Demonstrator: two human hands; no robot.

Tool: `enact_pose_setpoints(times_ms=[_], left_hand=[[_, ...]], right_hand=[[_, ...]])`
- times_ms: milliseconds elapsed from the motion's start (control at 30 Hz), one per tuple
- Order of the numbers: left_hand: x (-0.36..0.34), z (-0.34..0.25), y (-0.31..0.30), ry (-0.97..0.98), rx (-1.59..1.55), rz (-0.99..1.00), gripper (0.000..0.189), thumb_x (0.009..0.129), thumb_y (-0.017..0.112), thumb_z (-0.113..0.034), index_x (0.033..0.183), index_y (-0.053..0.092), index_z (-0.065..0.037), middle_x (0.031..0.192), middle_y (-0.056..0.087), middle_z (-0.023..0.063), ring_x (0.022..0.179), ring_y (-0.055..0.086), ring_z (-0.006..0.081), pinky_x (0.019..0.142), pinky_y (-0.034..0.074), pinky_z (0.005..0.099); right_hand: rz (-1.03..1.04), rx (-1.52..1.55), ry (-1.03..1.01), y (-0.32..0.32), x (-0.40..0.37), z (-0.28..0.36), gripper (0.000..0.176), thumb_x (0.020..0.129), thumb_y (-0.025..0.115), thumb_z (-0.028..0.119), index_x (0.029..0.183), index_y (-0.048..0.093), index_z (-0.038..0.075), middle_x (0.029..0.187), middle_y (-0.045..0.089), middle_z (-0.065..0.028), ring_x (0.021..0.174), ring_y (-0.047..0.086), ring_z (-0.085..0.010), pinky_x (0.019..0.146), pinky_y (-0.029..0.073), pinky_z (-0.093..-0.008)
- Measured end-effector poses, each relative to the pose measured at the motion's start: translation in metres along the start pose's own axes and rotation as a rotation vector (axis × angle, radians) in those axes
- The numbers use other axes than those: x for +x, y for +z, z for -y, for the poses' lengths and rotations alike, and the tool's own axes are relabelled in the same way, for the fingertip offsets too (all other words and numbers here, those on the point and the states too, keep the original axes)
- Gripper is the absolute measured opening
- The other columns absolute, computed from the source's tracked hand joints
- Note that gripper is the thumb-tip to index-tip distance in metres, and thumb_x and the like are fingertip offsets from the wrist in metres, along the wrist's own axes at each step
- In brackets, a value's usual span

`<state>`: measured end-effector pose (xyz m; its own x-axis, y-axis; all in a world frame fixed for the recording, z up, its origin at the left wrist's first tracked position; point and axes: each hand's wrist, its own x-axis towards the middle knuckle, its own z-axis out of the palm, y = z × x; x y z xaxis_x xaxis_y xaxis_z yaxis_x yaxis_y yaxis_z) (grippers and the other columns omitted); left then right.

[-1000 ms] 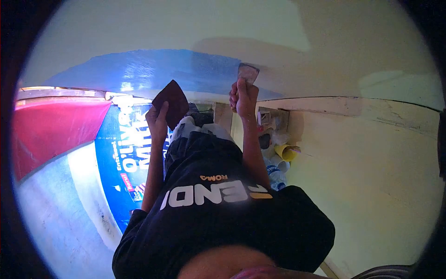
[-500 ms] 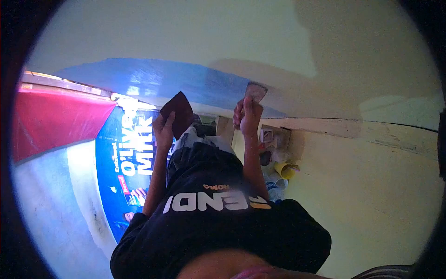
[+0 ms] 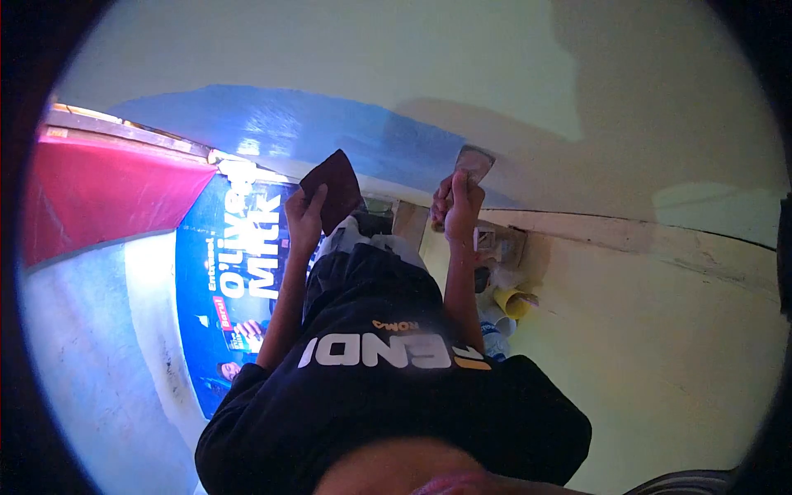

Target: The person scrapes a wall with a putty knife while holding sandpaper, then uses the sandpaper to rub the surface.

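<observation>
My left hand (image 3: 305, 216) grips a flat, dark reddish-brown sheet (image 3: 334, 191), thumb across its near face. That sheet is held up in front of a wall with a wet-looking blue-grey patch (image 3: 272, 124). In my right hand (image 3: 462, 206) is a putty knife (image 3: 476, 163), its broad, pale, smeared blade pointing up at the patch's right end. The blade lies at or very near the wall; firm contact cannot be made out. My fingers are wrapped round its handle, which is mostly hidden.
A blue printed banner (image 3: 239, 289) and a red panel (image 3: 115, 190) are at left. Low on the right, beside my forearm, stand a yellow container (image 3: 513, 304) and a clear plastic bottle (image 3: 495, 340). A ledge (image 3: 643, 235) runs along the right wall.
The whole view has shifted slightly, so both hands and the wall patch appear further right. Both hands keep their grips, and the blade stays near the patch's right end.
</observation>
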<state>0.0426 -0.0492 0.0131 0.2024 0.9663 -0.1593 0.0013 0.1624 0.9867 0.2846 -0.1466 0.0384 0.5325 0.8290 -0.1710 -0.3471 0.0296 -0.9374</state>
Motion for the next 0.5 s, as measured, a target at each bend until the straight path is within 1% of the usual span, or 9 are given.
enact_pose_setpoints(times_ms=[33, 133, 233, 267, 300, 333, 400, 433, 500], left_hand=[[-0.002, 0.001, -0.001, 0.002, 0.043, 0.012, 0.023, 0.091, 0.06, -0.012, 0.107, 0.064, 0.004, 0.094, 0.068, 0.0074, 0.083, 0.062, 0.0113, 0.073, 0.049, 0.0266], [0.0, 0.005, 0.003, -0.016, -0.054, 0.046, 0.023, 0.091, 0.06, -0.012, 0.107, 0.065, 0.004, 0.094, 0.069, 0.0078, 0.082, 0.062, 0.0109, 0.073, 0.049, 0.0258], [-0.002, -0.001, 0.011, -0.058, -0.058, 0.109, 0.027, 0.089, 0.063, -0.017, 0.107, 0.065, 0.003, 0.093, 0.068, 0.0064, 0.082, 0.061, 0.0107, 0.073, 0.049, 0.0277], [-0.002, -0.004, 0.017, -0.07, -0.061, 0.132, 0.029, 0.088, 0.065, -0.019, 0.107, 0.065, 0.002, 0.093, 0.067, 0.0059, 0.082, 0.061, 0.0106, 0.073, 0.049, 0.0284], [-0.005, -0.006, 0.028, -0.057, -0.133, 0.126, 0.027, 0.088, 0.065, -0.02, 0.104, 0.066, 0.002, 0.091, 0.068, 0.0062, 0.08, 0.062, 0.0115, 0.072, 0.05, 0.0288], [-0.006, -0.01, 0.032, -0.122, -0.12, 0.142, 0.027, 0.089, 0.063, -0.019, 0.105, 0.065, 0.003, 0.093, 0.068, 0.0075, 0.081, 0.063, 0.013, 0.073, 0.051, 0.029], [-0.007, -0.019, 0.039, -0.253, -0.08, 0.184, 0.027, 0.091, 0.059, -0.016, 0.109, 0.063, 0.004, 0.096, 0.069, 0.0103, 0.083, 0.066, 0.016, 0.075, 0.053, 0.0294], [-0.005, -0.008, 0.047, -0.476, -0.207, 0.137, 0.027, 0.091, 0.057, -0.014, 0.112, 0.061, 0.002, 0.101, 0.067, 0.0115, 0.09, 0.066, 0.0207, 0.081, 0.053, 0.0343], [-0.003, 0.007, 0.063, -0.712, -0.497, 0.344, 0.028, 0.091, 0.056, -0.014, 0.115, 0.058, 0.001, 0.106, 0.065, 0.0119, 0.096, 0.064, 0.0237, 0.086, 0.052, 0.038]], right_hand=[[-0.027, -0.045, -0.01, 0.001, 0.003, 0.0, 0.049, 0.097, 0.047, 0.045, 0.067, 0.045, 0.007, 0.049, 0.041, -0.002, 0.035, 0.037, -0.0108, 0.035, 0.032, -0.0267], [0.003, 0.003, 0.03, 0.003, 0.003, 0.002, 0.049, 0.097, 0.047, 0.045, 0.067, 0.046, 0.006, 0.05, 0.041, -0.0019, 0.035, 0.037, -0.0107, 0.035, 0.032, -0.0265], [-0.012, -0.027, -0.011, 0.003, 0.005, 0.001, 0.046, 0.097, 0.049, 0.043, 0.068, 0.047, 0.007, 0.05, 0.041, -0.0004, 0.037, 0.037, -0.0092, 0.036, 0.032, -0.0258], [-0.024, -0.121, -0.051, -0.001, 0.009, 0.001, 0.046, 0.096, 0.05, 0.042, 0.068, 0.048, 0.007, 0.05, 0.041, 0.0002, 0.037, 0.037, -0.0085, 0.036, 0.032, -0.0254], [-0.036, -0.213, -0.091, -0.013, 0.013, -0.003, 0.045, 0.096, 0.051, 0.042, 0.067, 0.048, 0.008, 0.05, 0.042, 0.0009, 0.037, 0.037, -0.0079, 0.036, 0.032, -0.0251], [-0.047, -0.305, -0.128, -0.022, 0.015, -0.007, 0.044, 0.096, 0.052, 0.041, 0.067, 0.049, 0.008, 0.051, 0.042, 0.0015, 0.038, 0.038, -0.0072, 0.036, 0.032, -0.0247], [-0.119, -0.389, -0.132, -0.041, 0.012, -0.015, 0.043, 0.096, 0.054, 0.04, 0.066, 0.049, 0.009, 0.051, 0.043, 0.0025, 0.038, 0.038, -0.0062, 0.036, 0.03, -0.0239], [-0.158, -0.43, -0.141, -0.048, 0.012, -0.018, 0.043, 0.096, 0.054, 0.04, 0.065, 0.049, 0.01, 0.05, 0.043, 0.0029, 0.039, 0.039, -0.0056, 0.036, 0.03, -0.0235], [-0.158, -0.331, -0.111, -0.059, -0.001, -0.029, 0.043, 0.096, 0.054, 0.039, 0.065, 0.048, 0.01, 0.05, 0.043, 0.0032, 0.039, 0.039, -0.0054, 0.035, 0.029, -0.0233]])
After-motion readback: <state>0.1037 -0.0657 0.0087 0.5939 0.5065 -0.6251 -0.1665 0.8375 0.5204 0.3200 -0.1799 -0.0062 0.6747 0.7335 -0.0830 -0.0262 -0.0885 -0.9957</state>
